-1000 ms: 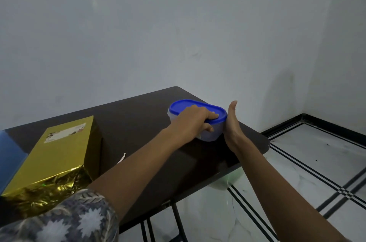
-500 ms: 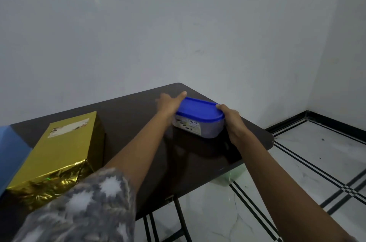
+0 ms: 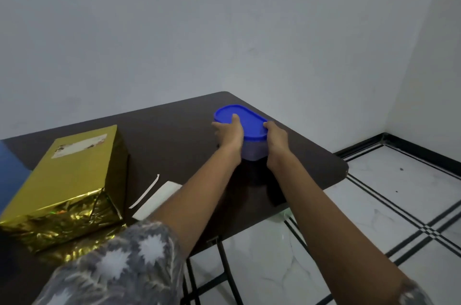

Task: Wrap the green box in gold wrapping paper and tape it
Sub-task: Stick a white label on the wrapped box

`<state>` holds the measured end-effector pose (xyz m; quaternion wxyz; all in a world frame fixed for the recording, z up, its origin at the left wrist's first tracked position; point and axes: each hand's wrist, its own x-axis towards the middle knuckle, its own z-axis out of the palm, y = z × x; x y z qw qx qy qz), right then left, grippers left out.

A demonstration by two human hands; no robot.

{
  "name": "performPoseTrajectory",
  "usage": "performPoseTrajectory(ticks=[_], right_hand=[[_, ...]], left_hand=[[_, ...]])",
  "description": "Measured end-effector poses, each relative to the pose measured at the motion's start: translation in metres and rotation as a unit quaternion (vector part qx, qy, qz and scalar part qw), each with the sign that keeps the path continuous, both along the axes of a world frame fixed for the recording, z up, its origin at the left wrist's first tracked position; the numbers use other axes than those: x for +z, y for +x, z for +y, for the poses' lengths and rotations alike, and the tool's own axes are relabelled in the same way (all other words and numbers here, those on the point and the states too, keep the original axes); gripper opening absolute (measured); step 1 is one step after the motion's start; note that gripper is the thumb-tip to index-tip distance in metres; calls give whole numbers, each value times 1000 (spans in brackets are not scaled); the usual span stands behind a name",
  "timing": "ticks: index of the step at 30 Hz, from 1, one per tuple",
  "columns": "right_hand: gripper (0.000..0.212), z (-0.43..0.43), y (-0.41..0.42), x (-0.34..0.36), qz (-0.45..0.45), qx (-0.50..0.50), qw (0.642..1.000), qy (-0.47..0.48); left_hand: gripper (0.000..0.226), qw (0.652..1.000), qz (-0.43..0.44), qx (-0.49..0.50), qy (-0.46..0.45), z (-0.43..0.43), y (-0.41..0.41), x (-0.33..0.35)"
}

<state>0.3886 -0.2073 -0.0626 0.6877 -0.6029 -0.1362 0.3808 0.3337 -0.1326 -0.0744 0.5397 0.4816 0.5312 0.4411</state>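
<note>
Blue-lidded container (image 3: 247, 122) grasped by left hand (image 3: 230, 134) and right hand (image 3: 276, 138); gold-wrapped box (image 3: 74, 172) well apart

One wide-angle view, worn on the head, looks forward and down across the dark table (image 3: 174, 135) toward a pale wall (image 3: 224, 30) that fills the upper half; tiled floor (image 3: 374, 205) shows at lower right. The gold-wrapped box (image 3: 74, 167) and patterned sleeve (image 3: 119, 269), lower left, lie nearest the lens
</note>
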Motion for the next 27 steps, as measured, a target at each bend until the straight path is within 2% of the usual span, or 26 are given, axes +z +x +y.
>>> performPoseTrajectory(ticks=[6, 9, 11, 13, 15, 17, 19, 21, 23, 25, 26, 27], right_hand=[[27, 3, -8, 2, -55, -26, 998, -18], [19, 3, -10, 3, -62, -10, 998, -25], [20, 3, -11, 3, -55, 12, 998, -24], [31, 0, -10, 4, -53, 36, 998, -14], [54, -2, -11, 4, -67, 40, 997, -12], [65, -8, -16, 8, -132, -31, 991, 12], [61, -15, -42, 23, -235, -88, 965, 70], [52, -23, -85, 43, -271, -81, 946, 158], [44, -31, -143, 63, -266, 8, 930, 253], [40, -34, -217, 79, -258, 136, 907, 303], [40, -34, -251, 82, -242, 207, 897, 305], [44, -34, -283, 83, -204, 282, 889, 298]], left_hand=[[41, 997, -4, 74, -1, -12, 0, 8], [42, 998, 20, 55, -4, -18, -4, 13], [48, 999, 26, 29, -4, -20, -8, 14], [54, 1000, 17, 2, -14, -24, -12, 17], [61, 999, 28, -27, -10, -31, -23, 24], [69, 996, 49, -53, 51, -45, -41, 44], [78, 982, 67, -53, 168, -57, -86, 76], [82, 951, 107, 0, 289, -70, -155, 106], [84, 898, 182, 135, 376, -81, -244, 118], [90, 831, 270, 301, 381, -94, -344, 108], [95, 817, 293, 355, 347, -98, -385, 98], [102, 828, 294, 375, 295, -102, -417, 85]])
